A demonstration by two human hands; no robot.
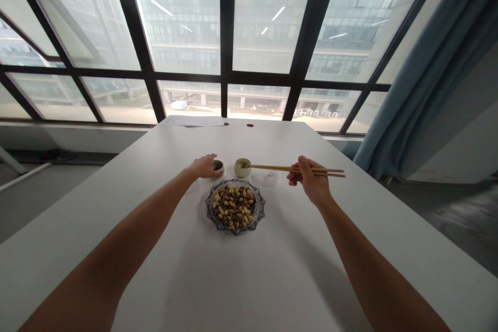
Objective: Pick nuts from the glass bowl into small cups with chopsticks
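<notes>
My left hand (203,166) is closed around the left side of a small dark-mouthed cup (218,168), its far fingers partly out of sight. With my right hand (310,179) I grip a pair of wooden chopsticks (274,168) in a level position. Their tips reach the right rim of a small pale green cup (241,170); whether they pinch anything is too small to tell. Nearer to me stands a scalloped glass bowl (261,211) filled with mixed nuts and dark seeds (234,206). A small whitish cup (270,179) sits below the chopsticks.
The white table (187,270) runs away from me toward large black-framed windows. Papers (196,121) lie at its far edge, near round holes in the tabletop. A blue curtain (412,78) hangs at the right. Metal legs and cables show on the floor at left.
</notes>
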